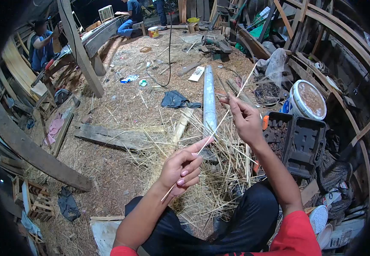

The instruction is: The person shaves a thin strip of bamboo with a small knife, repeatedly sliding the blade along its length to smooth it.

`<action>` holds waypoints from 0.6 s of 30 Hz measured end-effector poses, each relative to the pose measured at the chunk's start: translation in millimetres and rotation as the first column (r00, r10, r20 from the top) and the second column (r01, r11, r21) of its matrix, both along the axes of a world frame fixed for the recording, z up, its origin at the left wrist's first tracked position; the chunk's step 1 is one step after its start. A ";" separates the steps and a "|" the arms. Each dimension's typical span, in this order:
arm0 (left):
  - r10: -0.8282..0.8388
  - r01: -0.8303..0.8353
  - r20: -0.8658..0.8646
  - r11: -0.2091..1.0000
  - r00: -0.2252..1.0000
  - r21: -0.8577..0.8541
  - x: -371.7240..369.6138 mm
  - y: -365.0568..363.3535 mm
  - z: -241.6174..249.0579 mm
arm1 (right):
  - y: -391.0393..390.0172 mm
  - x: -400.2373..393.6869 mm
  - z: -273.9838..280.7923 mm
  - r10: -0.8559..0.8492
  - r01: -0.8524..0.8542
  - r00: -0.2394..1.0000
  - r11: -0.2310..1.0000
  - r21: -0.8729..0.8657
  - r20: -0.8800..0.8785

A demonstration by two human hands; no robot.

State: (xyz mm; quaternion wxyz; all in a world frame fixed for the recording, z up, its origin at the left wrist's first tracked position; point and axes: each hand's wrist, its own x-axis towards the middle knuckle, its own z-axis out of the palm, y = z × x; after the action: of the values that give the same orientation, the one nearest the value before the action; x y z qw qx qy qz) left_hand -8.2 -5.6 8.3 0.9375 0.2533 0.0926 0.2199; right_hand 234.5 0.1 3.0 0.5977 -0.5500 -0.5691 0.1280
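Observation:
A long thin pale strip [247, 79] runs diagonally from below my left hand up past my right hand. My left hand [181, 170] is closed around its lower part, with the index finger stretched out along it. Higher up, my right hand [244, 117] pinches at a thin dark blade-like piece [222, 86] beside the strip; its exact shape is partly hidden by the fingers. Below both hands lies a heap of pale strips and shavings [202, 192], between and in front of my knees. A long grey board [209, 98] lies behind the hands.
To the right are an open black case [306, 145] and a white bucket [308, 100]. An old beam [112, 136] lies on the left floor, near a wooden post [77, 51]. People sit at the back left, one [43, 45] by a bench and another [132, 17] farther off.

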 end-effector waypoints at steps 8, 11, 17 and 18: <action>-0.042 0.046 -0.075 0.997 0.996 0.062 -6.3 6.7 6.7 | 6.1 27.5 -6.9 -0.270 0.263 0.951 0.963 0.061 0.152; -0.051 0.057 -0.069 0.995 0.996 0.085 -13.0 12.9 7.2 | 2.4 33.1 -1.4 -0.334 0.327 0.927 0.942 0.071 0.168; -0.022 0.057 -0.145 0.968 0.989 0.244 -10.5 9.5 7.8 | 0.5 29.4 -2.2 -0.277 0.278 0.948 0.961 0.016 0.157; -0.004 0.053 -0.174 0.960 0.985 0.277 -9.0 8.8 7.6 | -2.5 23.5 0.2 -0.208 0.213 0.967 0.977 -0.022 0.147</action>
State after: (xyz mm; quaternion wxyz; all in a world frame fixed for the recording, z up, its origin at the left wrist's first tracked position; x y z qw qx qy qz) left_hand -17.2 3.2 15.9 0.8838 0.4027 0.1374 0.1944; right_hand 258.0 -2.3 3.2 0.5549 -0.6261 -0.5467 0.0345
